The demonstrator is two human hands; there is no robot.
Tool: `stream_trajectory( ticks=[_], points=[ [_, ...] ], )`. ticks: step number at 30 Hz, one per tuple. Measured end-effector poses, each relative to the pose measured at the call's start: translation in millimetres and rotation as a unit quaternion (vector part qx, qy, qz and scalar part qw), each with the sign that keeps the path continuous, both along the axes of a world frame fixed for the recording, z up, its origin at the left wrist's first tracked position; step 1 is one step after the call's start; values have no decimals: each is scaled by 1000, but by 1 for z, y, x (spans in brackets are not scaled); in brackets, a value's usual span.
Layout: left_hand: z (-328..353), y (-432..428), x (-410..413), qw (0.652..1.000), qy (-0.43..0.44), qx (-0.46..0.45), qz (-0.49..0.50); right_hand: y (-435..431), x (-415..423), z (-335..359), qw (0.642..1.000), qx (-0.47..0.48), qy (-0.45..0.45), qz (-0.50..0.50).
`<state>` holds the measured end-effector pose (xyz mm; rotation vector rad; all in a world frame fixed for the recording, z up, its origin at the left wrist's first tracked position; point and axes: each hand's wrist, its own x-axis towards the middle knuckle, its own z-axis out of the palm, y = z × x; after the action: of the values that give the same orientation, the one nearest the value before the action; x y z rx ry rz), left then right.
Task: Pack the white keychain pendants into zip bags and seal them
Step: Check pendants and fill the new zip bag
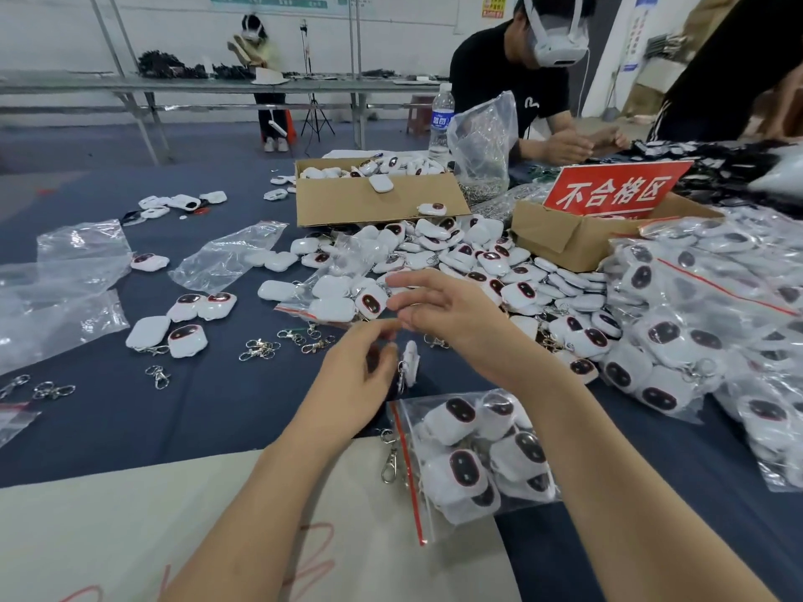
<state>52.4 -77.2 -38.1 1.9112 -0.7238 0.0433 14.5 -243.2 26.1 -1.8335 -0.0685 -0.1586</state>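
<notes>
The left hand [356, 375] is pinching a pendant [410, 360] just above the zip bag [478, 454]. The right hand [439, 310] is hovering slack-fingered.

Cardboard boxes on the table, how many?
2. One box at centre, behind the loose pendant pile, with pendants inside; the other box to its right, carrying the red sign. Others may be hidden behind the bagged heap.

White pendants [462, 471], dark red-rimmed ovals; zip bag [434, 510] red-striped; navy tablecloth [195, 410].
</notes>
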Motion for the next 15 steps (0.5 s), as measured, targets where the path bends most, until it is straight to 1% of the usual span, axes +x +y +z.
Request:
stream_trajectory(
  ticks=[2,4,5,7,9,10,12,15],
  points=[
    [0,0,-2,999,-14,45,-4,-3,4,-7,992,-104,11,-76],
    [2,0,-5,996,-33,74,-23,-11,4,-17,975,-188,57,-106],
    [4,1,-7,994,-43,94,-39,-15,4,-21,969,-206,91,-101],
    [8,0,-9,980,-86,169,-64,-19,5,-27,960,-229,132,-88],
    [10,-3,-11,956,-139,252,-64,-19,8,-29,958,-239,134,-84],
    [10,-5,-11,948,-152,273,-58,-19,9,-29,959,-237,133,-83],
    [10,-7,-10,951,-149,265,-46,-19,13,-28,960,-234,135,-81],
    [9,-6,-5,972,-98,208,-37,-20,15,-25,958,-243,139,-58]
  ],
)
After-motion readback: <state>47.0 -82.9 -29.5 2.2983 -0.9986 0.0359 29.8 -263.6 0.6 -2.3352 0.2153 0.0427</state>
